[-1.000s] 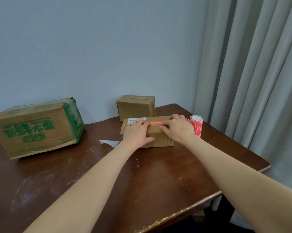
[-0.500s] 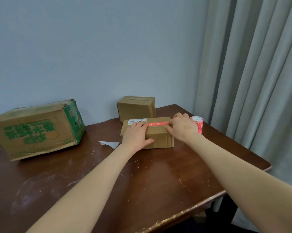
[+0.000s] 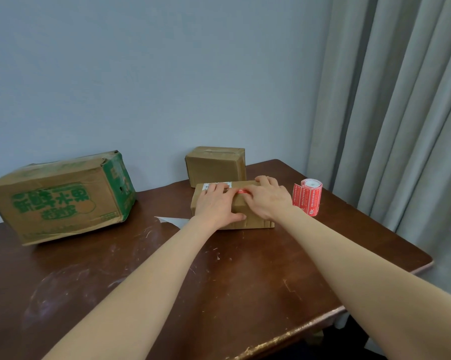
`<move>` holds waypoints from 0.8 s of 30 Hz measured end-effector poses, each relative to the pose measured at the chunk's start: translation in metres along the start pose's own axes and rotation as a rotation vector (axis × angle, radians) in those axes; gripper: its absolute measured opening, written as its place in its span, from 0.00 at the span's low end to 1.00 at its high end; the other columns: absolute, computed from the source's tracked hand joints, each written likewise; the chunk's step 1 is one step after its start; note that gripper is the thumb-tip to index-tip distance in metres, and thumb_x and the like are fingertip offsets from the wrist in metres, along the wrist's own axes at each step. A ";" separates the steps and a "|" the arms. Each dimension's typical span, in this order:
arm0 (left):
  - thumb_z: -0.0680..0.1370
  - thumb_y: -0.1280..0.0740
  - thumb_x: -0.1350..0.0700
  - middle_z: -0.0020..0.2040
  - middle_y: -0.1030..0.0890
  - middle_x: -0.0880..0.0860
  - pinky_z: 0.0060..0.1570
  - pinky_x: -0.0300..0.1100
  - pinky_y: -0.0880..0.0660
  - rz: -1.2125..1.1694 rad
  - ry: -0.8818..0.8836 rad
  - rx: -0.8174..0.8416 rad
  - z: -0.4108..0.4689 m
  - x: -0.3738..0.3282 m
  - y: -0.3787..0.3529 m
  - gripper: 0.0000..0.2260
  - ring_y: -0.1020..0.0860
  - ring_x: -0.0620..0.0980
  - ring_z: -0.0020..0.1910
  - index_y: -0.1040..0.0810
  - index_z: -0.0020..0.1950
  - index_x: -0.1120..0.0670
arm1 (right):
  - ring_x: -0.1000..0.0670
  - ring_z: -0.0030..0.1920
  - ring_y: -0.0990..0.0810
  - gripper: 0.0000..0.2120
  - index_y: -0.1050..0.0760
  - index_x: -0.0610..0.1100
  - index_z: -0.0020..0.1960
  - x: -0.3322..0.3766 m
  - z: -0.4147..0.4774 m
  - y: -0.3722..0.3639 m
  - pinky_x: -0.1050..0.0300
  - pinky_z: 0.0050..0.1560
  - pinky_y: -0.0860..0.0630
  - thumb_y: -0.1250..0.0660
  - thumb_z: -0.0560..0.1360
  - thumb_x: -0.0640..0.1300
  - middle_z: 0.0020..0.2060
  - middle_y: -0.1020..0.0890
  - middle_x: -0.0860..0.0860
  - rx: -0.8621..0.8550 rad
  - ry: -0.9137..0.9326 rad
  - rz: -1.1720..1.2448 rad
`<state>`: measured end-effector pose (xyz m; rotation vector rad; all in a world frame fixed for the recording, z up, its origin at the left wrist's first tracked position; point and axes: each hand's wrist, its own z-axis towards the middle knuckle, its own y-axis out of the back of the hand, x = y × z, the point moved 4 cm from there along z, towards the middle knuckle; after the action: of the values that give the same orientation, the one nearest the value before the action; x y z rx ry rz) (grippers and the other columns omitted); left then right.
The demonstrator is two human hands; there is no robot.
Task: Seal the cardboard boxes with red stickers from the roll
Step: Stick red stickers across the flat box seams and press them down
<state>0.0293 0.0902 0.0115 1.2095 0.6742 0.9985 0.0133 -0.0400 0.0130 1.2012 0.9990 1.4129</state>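
Red sticker lies lengthwise along the top of the box, between both hands: left hand flat, steadying the box; right hand pressing the sticker with straight fingers, the roll just to its right

I see a scratched dark wooden surface with a white paper scrap lying on it, grey curtains at right, and a pale blue wall behind.
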 end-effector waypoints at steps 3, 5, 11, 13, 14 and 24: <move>0.74 0.37 0.35 0.73 0.36 0.52 0.68 0.49 0.38 0.025 -0.010 0.000 -0.001 -0.001 0.000 0.34 0.40 0.54 0.72 0.41 0.75 0.47 | 0.42 0.74 0.42 0.26 0.29 0.48 0.70 -0.016 -0.003 0.006 0.42 0.69 0.38 0.51 0.81 0.59 0.74 0.37 0.46 -0.051 -0.049 -0.013; 0.74 0.37 0.36 0.73 0.36 0.52 0.68 0.49 0.38 0.028 -0.011 -0.010 -0.002 -0.002 0.000 0.34 0.39 0.54 0.71 0.41 0.75 0.47 | 0.42 0.73 0.41 0.26 0.29 0.48 0.70 -0.023 -0.007 0.006 0.43 0.68 0.37 0.51 0.81 0.59 0.73 0.35 0.46 -0.047 -0.052 -0.027; 0.74 0.37 0.36 0.75 0.38 0.51 0.69 0.47 0.38 0.017 -0.010 -0.011 -0.004 -0.001 -0.002 0.37 0.40 0.54 0.72 0.43 0.77 0.53 | 0.42 0.69 0.35 0.24 0.26 0.48 0.67 -0.033 -0.016 0.011 0.47 0.64 0.33 0.51 0.81 0.59 0.70 0.31 0.46 -0.140 -0.063 -0.045; 0.75 0.37 0.36 0.75 0.38 0.51 0.68 0.46 0.38 0.002 -0.010 -0.014 -0.005 -0.001 -0.002 0.37 0.40 0.53 0.72 0.43 0.77 0.53 | 0.42 0.68 0.34 0.23 0.26 0.51 0.67 -0.035 -0.018 0.013 0.47 0.63 0.32 0.51 0.81 0.59 0.69 0.30 0.47 -0.125 -0.057 -0.065; 0.75 0.36 0.37 0.75 0.38 0.51 0.68 0.46 0.37 -0.003 -0.007 -0.013 -0.006 -0.001 -0.002 0.37 0.40 0.53 0.72 0.43 0.77 0.53 | 0.42 0.68 0.34 0.23 0.26 0.51 0.67 -0.035 -0.019 0.014 0.47 0.63 0.32 0.51 0.81 0.58 0.69 0.31 0.47 -0.113 -0.056 -0.077; 0.77 0.36 0.41 0.77 0.42 0.50 0.69 0.46 0.38 -0.042 -0.016 0.001 -0.013 -0.001 -0.002 0.35 0.43 0.53 0.74 0.46 0.78 0.52 | 0.43 0.63 0.32 0.20 0.25 0.51 0.65 -0.027 -0.021 0.018 0.48 0.56 0.29 0.48 0.81 0.55 0.65 0.29 0.47 -0.083 -0.047 -0.044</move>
<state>0.0185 0.0947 0.0062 1.1986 0.6852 0.9522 -0.0096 -0.0695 0.0224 1.1397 0.9202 1.3728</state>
